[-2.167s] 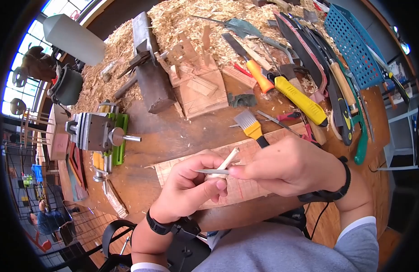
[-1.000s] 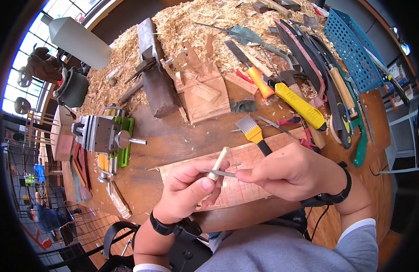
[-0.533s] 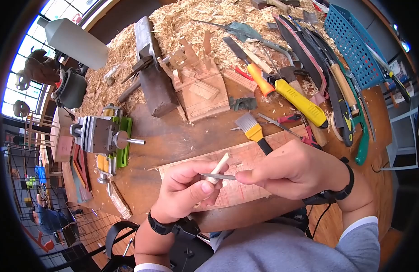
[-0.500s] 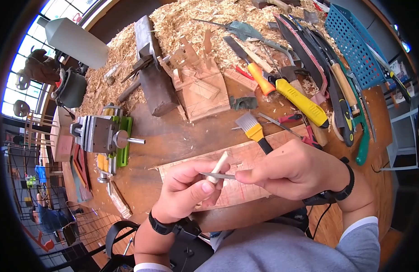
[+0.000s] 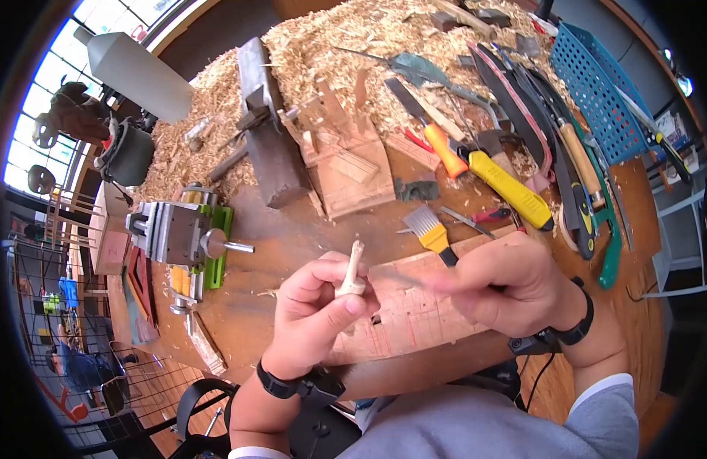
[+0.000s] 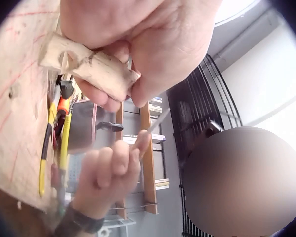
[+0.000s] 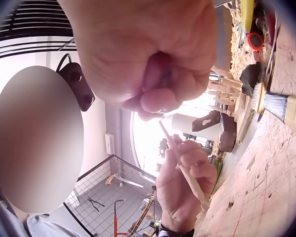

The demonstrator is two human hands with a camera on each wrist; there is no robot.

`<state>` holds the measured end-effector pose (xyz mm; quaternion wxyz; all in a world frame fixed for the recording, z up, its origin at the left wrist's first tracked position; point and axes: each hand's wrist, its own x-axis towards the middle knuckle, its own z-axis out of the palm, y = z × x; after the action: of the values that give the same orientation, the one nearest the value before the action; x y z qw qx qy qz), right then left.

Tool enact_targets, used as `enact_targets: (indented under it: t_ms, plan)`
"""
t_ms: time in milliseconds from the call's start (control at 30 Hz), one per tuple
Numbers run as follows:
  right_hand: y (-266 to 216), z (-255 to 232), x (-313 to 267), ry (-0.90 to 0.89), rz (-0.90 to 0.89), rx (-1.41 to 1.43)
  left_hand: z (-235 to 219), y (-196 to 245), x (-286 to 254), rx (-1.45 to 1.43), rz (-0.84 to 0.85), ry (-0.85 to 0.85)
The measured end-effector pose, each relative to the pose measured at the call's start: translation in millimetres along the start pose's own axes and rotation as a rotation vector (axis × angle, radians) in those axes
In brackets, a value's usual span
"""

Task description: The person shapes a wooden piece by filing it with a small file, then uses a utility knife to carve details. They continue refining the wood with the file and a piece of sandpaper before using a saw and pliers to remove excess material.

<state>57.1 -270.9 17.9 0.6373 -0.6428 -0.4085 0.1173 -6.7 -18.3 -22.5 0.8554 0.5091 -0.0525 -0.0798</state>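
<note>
The left hand [image 5: 311, 314] is pinching a pale carved wooden stick [image 5: 353, 268] with curled fingers while the right hand [image 5: 514, 287], at the stick's three o'clock, is gripping a slim grey metal blade [image 6: 161, 120].

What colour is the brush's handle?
The handle is yellow by the bristles, then black; the head view shows it best.

Head view faces down; wrist views look closer.
</note>
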Motion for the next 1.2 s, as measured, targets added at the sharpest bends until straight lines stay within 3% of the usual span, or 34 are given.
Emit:
enact_targets:
  t_ms: [33,100,167,233,367,467,600,667,767,967,1067,1200]
  plan:
    - [-1,5,-1,-0.003,-0.010,-0.002,-1,-2,2,0.021,0.108,0.003]
    - [-3,13,-2,0.113,0.207,-0.115,-4,-5,4,-0.029,0.141,0.046]
    - [-2,19,-1,0.089,0.182,-0.150,-4,-7,5,-0.018,0.206,0.138]
    - [0,31,-1,0.131,0.043,-0.313,-3,-8,3,0.048,0.231,0.178]
    - [-13,36,-5,0.029,0.143,-0.337,2,-13,6,0.132,0.314,0.242]
    - [-14,39,-3,0.060,0.066,-0.390,5,-14,6,0.248,0.322,0.235]
    - [-8,46,-3,0.026,0.106,-0.420,9,-18,3,0.385,0.359,0.267]
    - [2,50,1,0.161,-0.084,-0.427,12,-18,3,0.461,0.343,0.260]
    - [-11,48,-6,0.096,0.022,-0.399,15,-15,4,0.535,0.381,0.285]
    - [6,52,4,0.154,-0.054,-0.387,25,-16,5,0.532,0.351,0.262]
    - [-9,57,-3,0.129,0.039,-0.383,23,-11,10,0.521,0.367,0.328]
    - [6,57,6,0.134,0.017,-0.423,21,-17,8,0.655,0.387,0.298]
